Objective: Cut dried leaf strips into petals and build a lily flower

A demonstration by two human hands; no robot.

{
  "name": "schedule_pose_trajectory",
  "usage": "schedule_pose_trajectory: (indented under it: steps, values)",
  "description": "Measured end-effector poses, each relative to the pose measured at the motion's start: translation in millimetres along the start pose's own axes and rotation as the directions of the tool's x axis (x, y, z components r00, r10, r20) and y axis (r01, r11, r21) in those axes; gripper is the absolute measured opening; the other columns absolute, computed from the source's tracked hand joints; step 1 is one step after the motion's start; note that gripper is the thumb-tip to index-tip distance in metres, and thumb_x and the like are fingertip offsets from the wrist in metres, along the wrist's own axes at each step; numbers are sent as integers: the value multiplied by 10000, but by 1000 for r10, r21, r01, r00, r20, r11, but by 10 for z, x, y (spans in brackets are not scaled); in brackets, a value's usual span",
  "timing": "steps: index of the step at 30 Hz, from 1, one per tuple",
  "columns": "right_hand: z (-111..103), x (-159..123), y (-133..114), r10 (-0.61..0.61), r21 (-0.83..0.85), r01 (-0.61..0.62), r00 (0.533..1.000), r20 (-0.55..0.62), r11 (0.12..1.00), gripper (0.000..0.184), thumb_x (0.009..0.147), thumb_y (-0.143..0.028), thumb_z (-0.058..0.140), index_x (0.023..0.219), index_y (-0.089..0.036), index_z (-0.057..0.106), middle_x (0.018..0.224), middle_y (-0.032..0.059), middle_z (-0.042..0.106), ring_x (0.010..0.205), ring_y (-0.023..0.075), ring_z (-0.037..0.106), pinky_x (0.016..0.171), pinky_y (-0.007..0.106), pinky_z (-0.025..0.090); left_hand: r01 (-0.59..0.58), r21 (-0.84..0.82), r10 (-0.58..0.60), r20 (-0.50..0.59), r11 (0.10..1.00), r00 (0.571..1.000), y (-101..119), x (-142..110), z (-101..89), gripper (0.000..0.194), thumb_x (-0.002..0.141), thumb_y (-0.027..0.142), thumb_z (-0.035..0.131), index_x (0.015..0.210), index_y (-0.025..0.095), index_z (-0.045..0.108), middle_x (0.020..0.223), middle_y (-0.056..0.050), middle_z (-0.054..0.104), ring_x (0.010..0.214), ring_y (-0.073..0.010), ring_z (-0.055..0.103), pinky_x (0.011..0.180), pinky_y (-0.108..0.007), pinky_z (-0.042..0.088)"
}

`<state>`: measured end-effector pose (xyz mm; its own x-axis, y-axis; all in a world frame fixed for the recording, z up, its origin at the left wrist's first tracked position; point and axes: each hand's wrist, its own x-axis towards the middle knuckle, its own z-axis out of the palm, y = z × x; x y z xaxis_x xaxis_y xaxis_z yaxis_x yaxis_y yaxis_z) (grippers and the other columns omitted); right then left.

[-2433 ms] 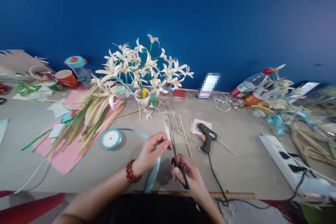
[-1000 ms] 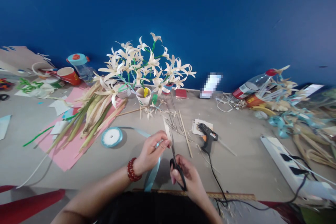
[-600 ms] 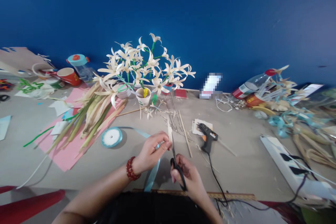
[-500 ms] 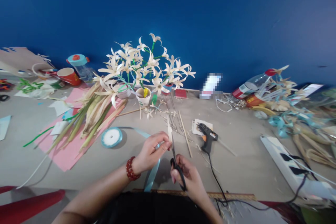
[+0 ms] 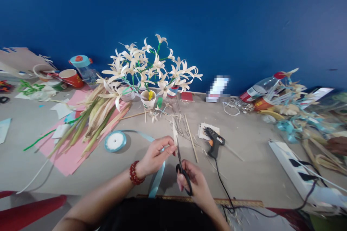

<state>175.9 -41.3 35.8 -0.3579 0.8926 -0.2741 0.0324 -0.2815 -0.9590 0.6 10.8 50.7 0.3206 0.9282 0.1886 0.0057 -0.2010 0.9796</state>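
Note:
My right hand (image 5: 195, 182) is closed around the black handles of a pair of scissors (image 5: 187, 184), whose blades point away from me. The fingertips of my left hand (image 5: 159, 153) pinch a narrow pale strip (image 5: 175, 131) beside the blades. It looks like a piece of dried husk; its lower end is hidden by fingers and blades. Light blue ribbon (image 5: 157, 180) passes behind and under my left hand, running from the ribbon spool (image 5: 115, 141) towards the table edge. Whether the left fingers also grip the ribbon I cannot tell.
Pale husk flowers (image 5: 157, 63) stand in cups at the back. Dried husks (image 5: 96, 119) lie on pink paper (image 5: 66, 162) to the left. A glue gun (image 5: 215, 142) with its cord, a power strip (image 5: 287, 166) and another person's hand (image 5: 337, 145) are on the right.
Another person's hand has come into view at the right edge. My hands, the scissors and the strip have stayed almost in place.

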Motion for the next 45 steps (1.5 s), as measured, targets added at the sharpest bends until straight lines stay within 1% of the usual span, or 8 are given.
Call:
schedule_pose_trajectory:
  steps: [10,15,19,26,32,37,42,45]
  values:
    - [-45,-6,-8,48,-23,-48,999,8,999,552,697,-734,624,684,-237,384,509,-82,421,424,88,383,443,218,350,47,-78,-43,51,996,998,0,15,-41,329,949,366,491,727,148,598,726,-34,581,689,-138,526,677,-246,403]
    - [-76,-22,33,48,-22,-48,999,22,999,517,726,-678,642,685,-236,376,512,-89,406,414,80,378,435,210,321,55,-150,-43,80,987,996,2,28,-45,318,944,348,503,719,144,597,725,-32,573,692,-138,526,689,-250,400]
    - [-89,-28,28,32,-36,-31,999,25,999,493,748,-653,634,682,-235,381,497,-90,402,412,80,370,437,211,314,82,-196,-65,95,977,993,7,39,-44,326,934,370,516,708,147,587,721,-37,572,695,-145,532,693,-257,406]
    - [-134,-31,40,47,-69,-45,998,35,997,522,749,-702,594,679,-237,367,476,-88,413,396,76,352,415,206,290,105,-280,-75,117,954,990,8,52,-47,326,915,381,541,683,153,557,706,-38,575,695,-154,538,707,-276,414]
    - [-166,-13,65,15,-109,-10,999,51,994,542,752,-721,580,658,-232,364,472,-80,424,393,70,357,419,202,272,96,-304,-62,118,948,991,-23,54,-54,306,919,345,542,687,146,546,699,-40,580,693,-149,539,708,-271,415]
    - [-180,14,65,25,-119,-16,997,67,993,561,736,-754,562,652,-233,372,450,-83,412,376,70,346,410,205,260,94,-333,-57,120,938,991,-39,66,-70,306,912,348,550,680,150,528,684,-39,577,688,-150,538,710,-276,414]
    - [-273,64,85,44,-147,-36,998,50,988,549,733,-729,589,634,-239,363,437,-91,401,361,72,349,404,209,253,126,-353,-82,138,927,987,-91,72,-98,338,878,409,586,667,151,525,654,-31,570,637,-138,522,662,-263,407]
    - [-343,122,74,36,-153,-31,999,24,988,510,753,-675,613,639,-237,377,426,-89,416,361,80,362,412,214,273,163,-349,-116,151,923,982,-127,68,-104,306,866,389,611,693,147,536,651,-30,591,634,-131,536,669,-258,416]
